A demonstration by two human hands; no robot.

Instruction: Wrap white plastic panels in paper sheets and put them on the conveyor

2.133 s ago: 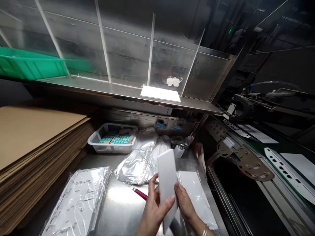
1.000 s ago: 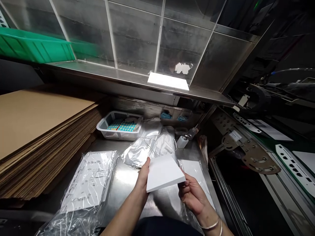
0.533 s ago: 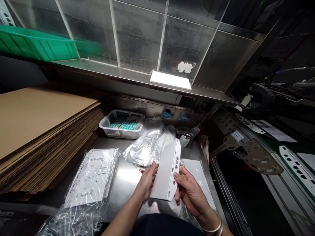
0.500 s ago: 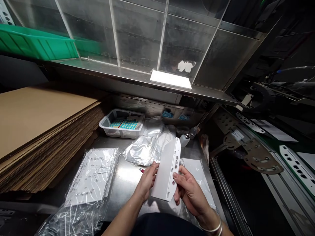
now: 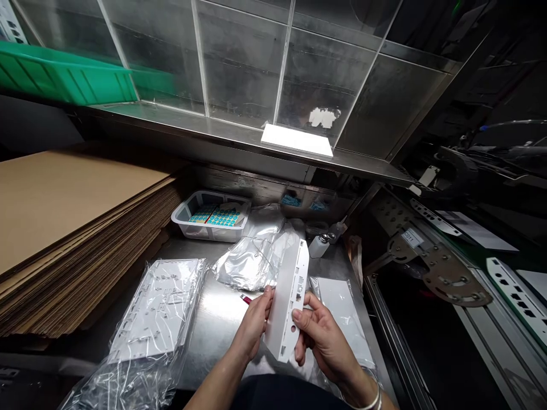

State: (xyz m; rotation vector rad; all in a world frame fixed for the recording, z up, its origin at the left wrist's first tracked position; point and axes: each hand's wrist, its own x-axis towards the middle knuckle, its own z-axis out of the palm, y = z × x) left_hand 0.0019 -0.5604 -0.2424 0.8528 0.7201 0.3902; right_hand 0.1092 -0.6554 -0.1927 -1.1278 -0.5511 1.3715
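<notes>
A white panel with a slotted edge strip [image 5: 287,302] is held up between my hands, tilted on its long side above the metal bench. Along its left face, my left hand [image 5: 253,320] grips the lower part, its fingertips partly behind the panel. My right hand [image 5: 321,336] pinches the slotted edge, thumb in front near a round hole and fingers behind. Flat on the bench to the right lies a white panel in a clear bag [image 5: 344,313]. On the left are bagged white panels [image 5: 160,307] with cutouts. A small red item [image 5: 245,298] lies just beyond my left hand.
Stacked cardboard sheets [image 5: 85,228] fill the left side. Behind are a white basket [image 5: 209,232] with sticker sheets, clear plastic bags [image 5: 248,262] and a pump bottle [image 5: 318,246]. A metal shelf [image 5: 213,132] crosses above. On the right, a conveyor [image 5: 519,302] carries white parts.
Both hands have turned the white panel, so its slotted edge now sits slightly further left and lower. The grip looks the same.
</notes>
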